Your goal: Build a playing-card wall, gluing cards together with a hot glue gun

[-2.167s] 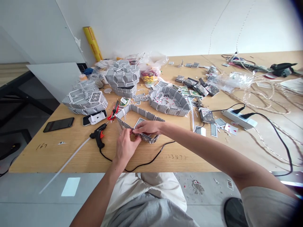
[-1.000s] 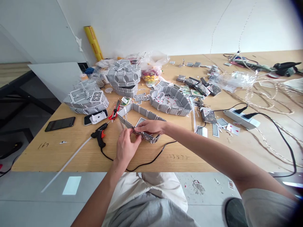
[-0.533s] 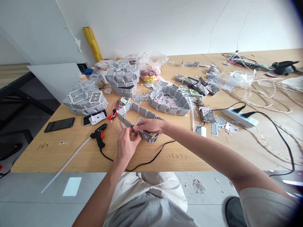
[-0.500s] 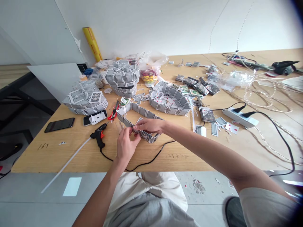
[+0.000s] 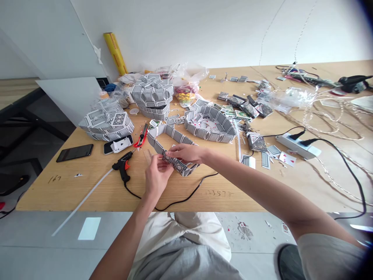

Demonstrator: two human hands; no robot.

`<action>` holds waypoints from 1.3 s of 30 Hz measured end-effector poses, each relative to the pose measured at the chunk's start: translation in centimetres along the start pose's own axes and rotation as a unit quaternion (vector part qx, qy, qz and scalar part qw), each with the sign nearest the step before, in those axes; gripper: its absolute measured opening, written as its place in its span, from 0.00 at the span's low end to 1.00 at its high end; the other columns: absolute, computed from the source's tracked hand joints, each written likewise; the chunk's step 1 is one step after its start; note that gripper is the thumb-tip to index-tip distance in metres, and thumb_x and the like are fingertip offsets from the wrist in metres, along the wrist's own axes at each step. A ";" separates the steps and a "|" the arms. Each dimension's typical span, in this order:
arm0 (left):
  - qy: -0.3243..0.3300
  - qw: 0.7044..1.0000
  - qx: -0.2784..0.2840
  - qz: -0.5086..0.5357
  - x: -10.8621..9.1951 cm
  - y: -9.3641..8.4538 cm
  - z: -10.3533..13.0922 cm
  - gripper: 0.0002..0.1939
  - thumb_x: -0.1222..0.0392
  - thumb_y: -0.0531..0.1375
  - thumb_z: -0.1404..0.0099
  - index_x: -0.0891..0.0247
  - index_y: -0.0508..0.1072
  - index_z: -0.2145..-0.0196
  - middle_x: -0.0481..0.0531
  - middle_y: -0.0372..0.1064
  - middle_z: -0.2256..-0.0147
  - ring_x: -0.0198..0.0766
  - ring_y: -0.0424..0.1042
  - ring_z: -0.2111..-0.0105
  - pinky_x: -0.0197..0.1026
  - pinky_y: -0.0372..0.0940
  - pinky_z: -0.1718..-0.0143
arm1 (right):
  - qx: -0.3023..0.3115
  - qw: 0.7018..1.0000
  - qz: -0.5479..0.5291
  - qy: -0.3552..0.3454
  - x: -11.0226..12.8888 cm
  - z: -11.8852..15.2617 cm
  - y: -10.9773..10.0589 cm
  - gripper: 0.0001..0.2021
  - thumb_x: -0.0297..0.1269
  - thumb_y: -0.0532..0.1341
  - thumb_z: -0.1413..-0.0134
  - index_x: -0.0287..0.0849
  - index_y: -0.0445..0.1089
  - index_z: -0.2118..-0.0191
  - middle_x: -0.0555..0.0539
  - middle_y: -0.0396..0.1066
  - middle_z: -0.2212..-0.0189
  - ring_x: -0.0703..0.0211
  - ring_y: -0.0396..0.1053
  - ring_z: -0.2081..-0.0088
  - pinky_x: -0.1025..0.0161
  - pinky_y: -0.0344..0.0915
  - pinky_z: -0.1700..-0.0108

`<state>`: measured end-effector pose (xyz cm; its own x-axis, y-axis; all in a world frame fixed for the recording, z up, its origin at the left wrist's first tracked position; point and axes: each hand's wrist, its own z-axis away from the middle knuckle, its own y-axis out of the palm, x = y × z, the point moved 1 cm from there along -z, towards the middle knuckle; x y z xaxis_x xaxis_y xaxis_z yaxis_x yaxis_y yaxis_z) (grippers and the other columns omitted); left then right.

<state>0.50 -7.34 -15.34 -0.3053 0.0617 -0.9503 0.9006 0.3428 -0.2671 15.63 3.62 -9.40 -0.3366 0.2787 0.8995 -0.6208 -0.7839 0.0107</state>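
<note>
A loop-shaped strip of folded playing cards [image 5: 176, 135] stands above the near part of the wooden table, its near edge between my hands. My left hand [image 5: 157, 173] pinches the strip's lower left side with closed fingers. Over the same side lies my right hand [image 5: 186, 152], its fingers bent round the card wall. Just left of the strip are a red box cutter [image 5: 141, 137] and a black glue gun [image 5: 122, 167] with a long white glue stick. Behind it sits an open card tray [image 5: 210, 134] with loose cards inside.
Two card-built boxes [image 5: 153, 95] [image 5: 106, 126] stand at the back left. Phones [image 5: 75, 153] lie near the left edge. Card packs [image 5: 256, 142], a power strip [image 5: 297, 146] and coiled cords are on the right. The glue gun's black cable [image 5: 186, 199] runs in front of my hands.
The card strip has shifted slightly right and tilted a little in my hands, showing more of its patterned near side. The whole view has moved slightly.
</note>
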 end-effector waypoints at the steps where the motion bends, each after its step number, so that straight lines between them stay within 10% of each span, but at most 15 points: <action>1: 0.000 1.000 -0.008 0.002 -0.1 0.1 -0.1 0.20 0.56 0.71 0.39 0.58 0.72 0.52 0.52 0.79 0.64 0.42 0.82 0.63 0.42 0.79 0.59 | -0.004 1.000 0.011 -0.002 0.1 0.1 0.0 0.22 0.57 0.72 0.42 0.40 0.75 0.65 0.53 0.69 0.74 0.66 0.59 0.75 0.66 0.55 0.74; 5: -0.012 0.999 -0.036 0.022 -0.5 0.4 -0.4 0.20 0.57 0.72 0.42 0.59 0.72 0.54 0.50 0.77 0.66 0.40 0.80 0.65 0.40 0.78 0.61 | -0.053 0.988 0.137 -0.045 0.9 0.9 0.3 0.20 0.54 0.62 0.31 0.40 0.75 0.64 0.49 0.74 0.70 0.62 0.65 0.71 0.64 0.60 0.68; 10: -0.019 0.997 -0.067 0.045 -1.3 0.4 -0.7 0.21 0.57 0.73 0.43 0.58 0.71 0.55 0.47 0.76 0.68 0.37 0.77 0.68 0.37 0.76 0.63 | -0.136 0.903 0.365 -0.183 2.8 3.2 1.4 0.25 0.37 0.63 0.33 0.42 0.65 0.34 0.47 0.80 0.64 0.56 0.73 0.65 0.62 0.62 0.61; 16: 0.000 0.994 -0.086 0.062 -2.0 1.3 -0.7 0.21 0.58 0.72 0.43 0.58 0.70 0.54 0.47 0.74 0.67 0.37 0.76 0.67 0.38 0.74 0.62 | -0.096 0.816 0.531 -0.208 4.9 4.1 1.4 0.29 0.23 0.61 0.47 0.42 0.72 0.39 0.44 0.80 0.62 0.54 0.73 0.64 0.62 0.59 0.62; 39: 0.090 0.989 -0.101 0.050 -2.3 1.4 -0.7 0.19 0.58 0.71 0.38 0.59 0.72 0.52 0.48 0.76 0.64 0.36 0.77 0.66 0.38 0.75 0.61 | -0.089 0.817 0.518 -0.235 6.2 3.9 0.3 0.24 0.21 0.62 0.52 0.40 0.76 0.47 0.53 0.68 0.75 0.63 0.58 0.73 0.63 0.53 0.66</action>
<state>2.23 -6.37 -13.39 -0.2846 0.2648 -0.9213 0.8541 0.5064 -0.1183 16.13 2.97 -2.15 -0.4634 -0.7612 0.4538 -0.2821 -0.3587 -0.8898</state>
